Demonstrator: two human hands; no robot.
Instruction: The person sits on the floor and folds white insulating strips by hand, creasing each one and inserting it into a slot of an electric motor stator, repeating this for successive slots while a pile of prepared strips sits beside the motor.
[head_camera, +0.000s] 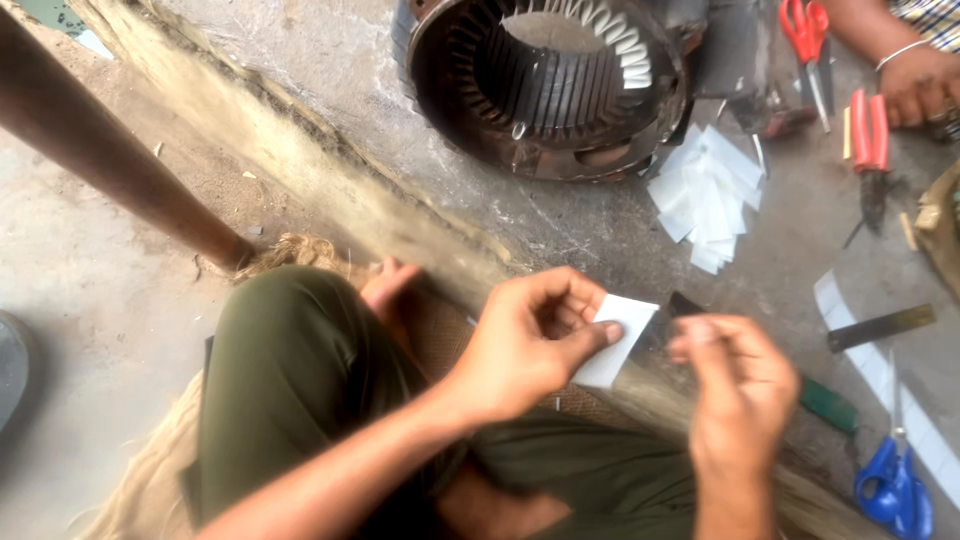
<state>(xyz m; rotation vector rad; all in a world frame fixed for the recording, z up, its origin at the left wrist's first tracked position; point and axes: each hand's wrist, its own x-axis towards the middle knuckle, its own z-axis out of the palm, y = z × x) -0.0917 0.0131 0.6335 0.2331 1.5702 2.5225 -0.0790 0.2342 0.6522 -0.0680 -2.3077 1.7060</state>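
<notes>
Currently a small white paper slip (612, 350) is being pinched in the left hand (530, 345), thumb on top and fingers (560, 310) curled behind it, above the lap and just over the concrete floor (560, 225). The slip is being held tilted, its long axis running from upper right down to lower left, upper end pointing toward the right hand (735, 390). The right hand's fingers are being kept pressed together at the tips; whether anything is pinched there cannot be told, blur noted. By judgement, the slip is being shaped or creased between the hands; next the free edge would need to be taken by the right fingertips. A motor stator (545, 80) and a heap of cut white slips (710, 195) are lying well ahead.
</notes>
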